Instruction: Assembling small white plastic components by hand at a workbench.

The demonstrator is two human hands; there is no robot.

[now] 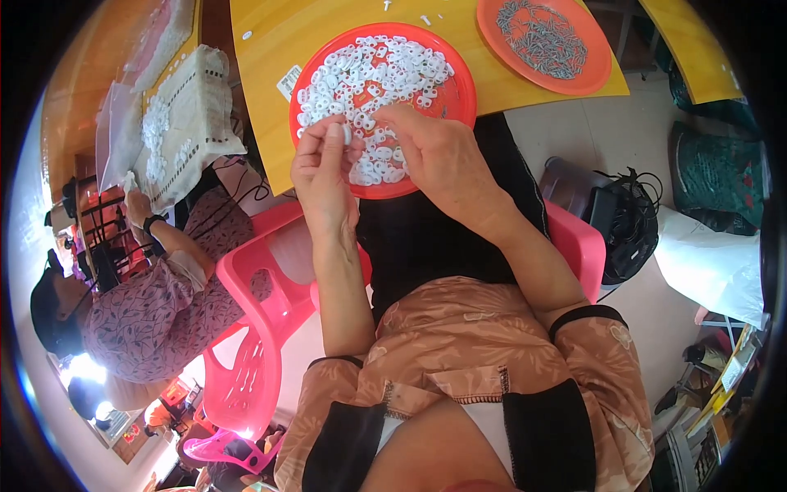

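A round red tray in front of me holds a heap of small white plastic pieces, many with round holes through them. My left hand is over the tray's near left rim. Its thumb and fingers pinch a white plastic piece. Just right of it, my right hand hovers low over the heap, back of the hand up, index finger stretched left and thumb apart from it. I see nothing between them, though the remaining fingers are partly hidden beneath the hand.
An orange-red tray of grey screws stands farther right on the yellow table. A few loose screws lie near the far edge. At left, another person sits by a cloth with white pieces. A pink chair is between us.
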